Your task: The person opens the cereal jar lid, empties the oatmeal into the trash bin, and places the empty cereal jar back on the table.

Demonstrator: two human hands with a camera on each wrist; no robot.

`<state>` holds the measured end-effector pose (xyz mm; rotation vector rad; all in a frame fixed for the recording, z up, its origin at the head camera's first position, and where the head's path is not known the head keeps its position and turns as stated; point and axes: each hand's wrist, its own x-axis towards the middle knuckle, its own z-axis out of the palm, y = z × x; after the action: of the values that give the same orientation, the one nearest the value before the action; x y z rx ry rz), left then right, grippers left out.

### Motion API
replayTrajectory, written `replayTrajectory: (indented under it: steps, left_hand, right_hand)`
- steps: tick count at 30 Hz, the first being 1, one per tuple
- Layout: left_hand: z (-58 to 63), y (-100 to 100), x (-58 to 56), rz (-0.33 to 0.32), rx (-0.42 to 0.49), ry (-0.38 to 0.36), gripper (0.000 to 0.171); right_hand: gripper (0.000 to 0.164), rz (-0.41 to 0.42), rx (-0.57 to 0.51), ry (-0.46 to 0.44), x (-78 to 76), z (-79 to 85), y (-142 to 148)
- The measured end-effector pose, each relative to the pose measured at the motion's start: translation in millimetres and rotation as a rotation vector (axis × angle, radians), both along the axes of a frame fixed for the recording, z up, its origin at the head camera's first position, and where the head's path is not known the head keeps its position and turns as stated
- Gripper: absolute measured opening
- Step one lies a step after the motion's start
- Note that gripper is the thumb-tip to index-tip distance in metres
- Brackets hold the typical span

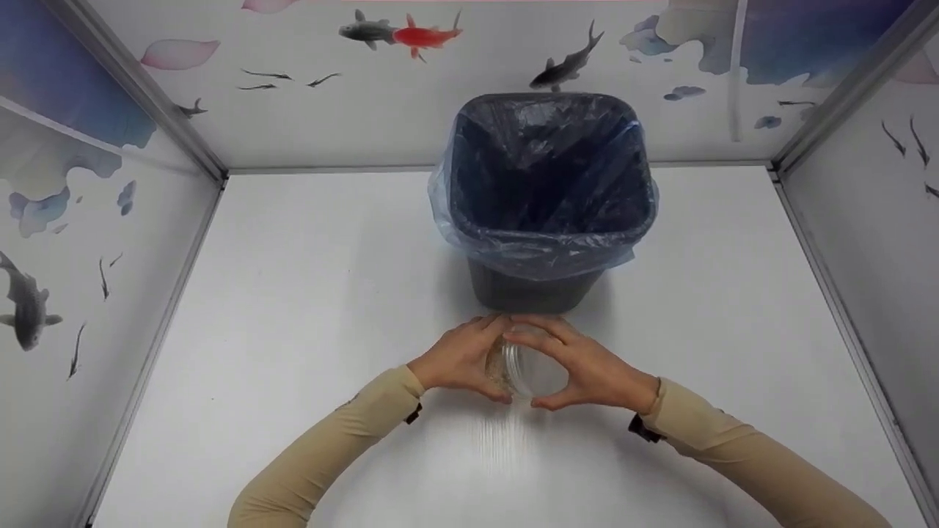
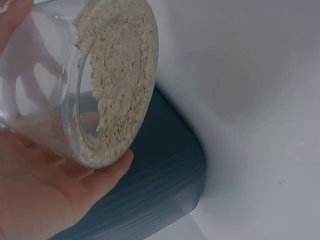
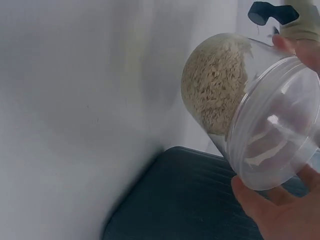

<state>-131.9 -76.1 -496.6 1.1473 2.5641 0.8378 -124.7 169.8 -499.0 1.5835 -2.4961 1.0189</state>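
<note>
A clear plastic jar (image 1: 496,364) is held tilted on its side in front of the bin. Beige grains or flakes (image 3: 215,82) lie bunched toward its base, as the right wrist view shows. My left hand (image 1: 461,358) grips the jar's body near the base, its fingertips showing beside the base in the left wrist view. Around the clear, ridged top end (image 3: 272,130) curl the thumb and fingers of my right hand (image 1: 598,367). Whether that end is a separate lid seated on the jar, I cannot tell.
Just beyond the hands stands a dark bin (image 1: 535,290), lined with a translucent blue bag (image 1: 550,253) folded over its rim. The white table (image 1: 308,279) is bounded by panels printed with fish (image 1: 425,35) at the back and sides.
</note>
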Motion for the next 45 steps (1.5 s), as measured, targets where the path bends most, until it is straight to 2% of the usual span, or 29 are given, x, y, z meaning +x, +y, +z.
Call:
replayTrajectory:
  steps: [3,6,9,13,19,22,25,31,37,45]
  left_hand:
    - [-1.0,-3,-5.5,-0.085,0.066,-0.086,0.101]
    - [-3.6,-5,-11.6,-0.206,0.141,-0.183,0.098]
    - [-5.6,-7,-15.4,-0.305,0.173,-0.273,0.095]
    - [-7.2,-8,-16.5,-0.351,0.128,-0.338,0.099]
    - [-10.8,-10,-18.5,-0.384,0.079,-0.414,0.105]
    - [-14.2,-13,-19.5,-0.368,0.08,-0.409,0.103]
    - [-16.1,-19,-19.4,-0.331,0.1,-0.383,0.101]
    - [-13.5,-36,-19.9,-0.242,0.151,-0.37,0.103]
    - [-4.3,-55,-20.4,-0.129,0.163,-0.358,0.105]
    - [12.7,-77,-20.6,-0.074,0.256,-0.334,0.106]
  right_hand:
    - [0.093,0.05,0.045,0.1,0.6,3.9,0]
    - [0.093,0.115,0.073,0.194,2.6,7.4,-2]
    - [0.098,0.168,0.098,0.259,5.2,9.5,-3]
    - [0.106,0.209,0.14,0.306,9.3,10.6,-5]
    - [0.106,0.249,0.189,0.361,13.6,11.1,-7]
    - [0.108,0.256,0.212,0.378,15.2,14.8,-6]
    - [0.109,0.238,0.231,0.357,15.3,18.5,-3]
    - [0.111,0.109,0.305,0.23,11.8,16.4,16]
    - [0.109,-0.019,0.39,0.147,3.1,3.7,45]
    - [0.104,-0.117,0.475,-0.009,-10.3,-19.0,82]
